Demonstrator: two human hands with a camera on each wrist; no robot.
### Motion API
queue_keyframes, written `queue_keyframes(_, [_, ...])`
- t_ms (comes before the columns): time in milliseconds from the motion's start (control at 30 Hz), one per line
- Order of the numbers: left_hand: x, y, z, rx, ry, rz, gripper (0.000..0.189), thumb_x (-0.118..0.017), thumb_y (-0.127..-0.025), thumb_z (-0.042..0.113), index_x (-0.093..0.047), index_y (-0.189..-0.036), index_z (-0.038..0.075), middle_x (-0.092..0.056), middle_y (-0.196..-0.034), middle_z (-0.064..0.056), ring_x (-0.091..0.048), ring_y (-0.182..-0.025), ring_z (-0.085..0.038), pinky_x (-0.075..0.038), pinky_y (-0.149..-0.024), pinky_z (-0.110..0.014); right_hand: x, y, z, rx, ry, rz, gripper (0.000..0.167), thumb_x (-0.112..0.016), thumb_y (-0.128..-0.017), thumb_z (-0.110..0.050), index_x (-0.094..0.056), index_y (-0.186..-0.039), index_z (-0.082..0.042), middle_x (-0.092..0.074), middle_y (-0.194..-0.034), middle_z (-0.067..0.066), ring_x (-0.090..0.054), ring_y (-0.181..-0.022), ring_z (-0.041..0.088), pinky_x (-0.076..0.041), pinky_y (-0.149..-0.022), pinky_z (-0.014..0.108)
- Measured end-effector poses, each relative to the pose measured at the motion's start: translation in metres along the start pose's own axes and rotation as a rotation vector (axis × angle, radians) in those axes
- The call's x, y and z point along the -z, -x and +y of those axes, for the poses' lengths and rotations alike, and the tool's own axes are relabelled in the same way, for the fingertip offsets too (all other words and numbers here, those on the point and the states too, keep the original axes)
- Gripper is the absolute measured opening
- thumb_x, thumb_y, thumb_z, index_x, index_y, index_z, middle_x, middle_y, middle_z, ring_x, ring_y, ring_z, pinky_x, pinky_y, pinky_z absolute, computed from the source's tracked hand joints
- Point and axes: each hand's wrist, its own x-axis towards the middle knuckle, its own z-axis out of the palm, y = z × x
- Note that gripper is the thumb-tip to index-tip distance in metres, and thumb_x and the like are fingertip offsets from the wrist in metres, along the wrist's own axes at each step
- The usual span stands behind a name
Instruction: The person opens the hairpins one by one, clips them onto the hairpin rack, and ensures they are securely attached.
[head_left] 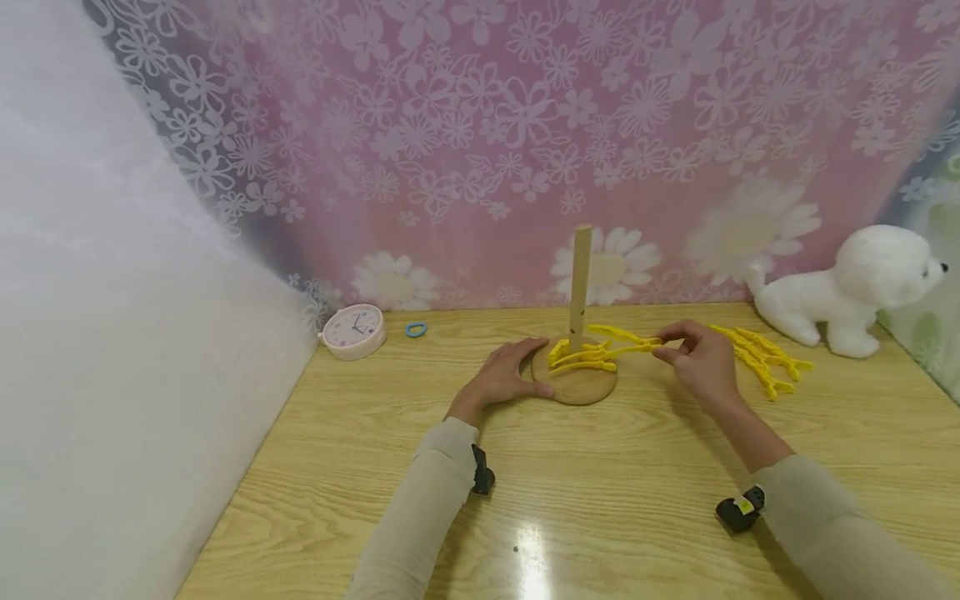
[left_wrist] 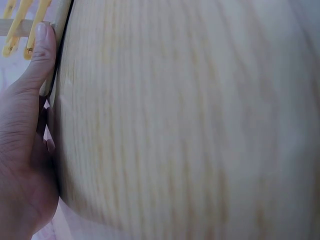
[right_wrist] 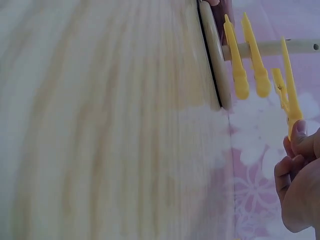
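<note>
My left hand (head_left: 504, 377) grips the left rim of a round wooden base (head_left: 582, 392), its thumb at the near edge and its fingers at the far edge. An upright wooden post (head_left: 581, 279) rises from the base. Two yellow clips (right_wrist: 237, 65) sit across the post near its foot, one above the other. To the right, my right hand (head_left: 697, 360) pinches another long yellow clip (right_wrist: 291, 100) between thumb and fingers. Its forked end points at the post, above the other two, with the prongs spread apart.
Several more yellow clips (head_left: 759, 354) lie in a heap right of my right hand. Behind them sits a white plush dog (head_left: 825, 292). A pink round clock (head_left: 355, 332) and a small blue ring (head_left: 416, 330) are at the back left of the wooden table (head_left: 600, 483). A flowered curtain (head_left: 480, 167) hangs behind.
</note>
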Motion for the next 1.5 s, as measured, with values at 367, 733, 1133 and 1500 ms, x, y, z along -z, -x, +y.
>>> queue_keyframes(367, [0.000,-0.001,-0.001,0.004,0.001,-0.009,0.095,-0.081,-0.087,0.055,-0.031,-0.165,0.032,-0.031,-0.170,0.004,-0.020,-0.159,-0.023,-0.008,-0.131,-0.042,-0.033,-0.013,-0.011,-0.002,-0.002,0.002,0.012,-0.078,-0.095,-0.010,-0.077,-0.106,-0.006,-0.074,-0.101,0.014,-0.044,-0.056,0.016,-0.036,-0.044,0.025])
queue_keyframes(733, [0.001,-0.003,0.001,-0.004,-0.017,0.001,0.096,-0.082,-0.086,0.055,-0.032,-0.165,0.031,-0.033,-0.169,0.006,-0.023,-0.158,-0.020,-0.008,-0.132,-0.041,-0.046,-0.017,-0.019,0.028,-0.008,0.025,0.009,-0.080,-0.093,-0.008,-0.081,-0.101,-0.008,-0.076,-0.095,0.011,-0.045,-0.057,0.018,-0.035,-0.044,0.025])
queue_keyframes(1133, [0.001,0.001,0.001,0.018,-0.002,0.007,0.094,-0.082,-0.086,0.055,-0.034,-0.164,0.032,-0.032,-0.169,0.006,-0.021,-0.159,-0.024,-0.010,-0.131,-0.044,-0.049,-0.016,-0.021,0.070,0.008,0.014,0.010,-0.080,-0.092,-0.006,-0.081,-0.102,-0.009,-0.077,-0.096,0.011,-0.046,-0.058,0.020,-0.033,-0.044,0.024])
queue_keyframes(1500, [0.001,0.000,0.000,0.007,0.002,0.006,0.096,-0.082,-0.086,0.054,-0.032,-0.165,0.029,-0.032,-0.169,0.005,-0.023,-0.158,-0.022,-0.009,-0.131,-0.038,-0.048,-0.014,-0.026,0.055,0.009,-0.019,0.014,-0.078,-0.094,-0.007,-0.081,-0.107,-0.009,-0.077,-0.100,0.011,-0.045,-0.058,0.021,-0.033,-0.044,0.026])
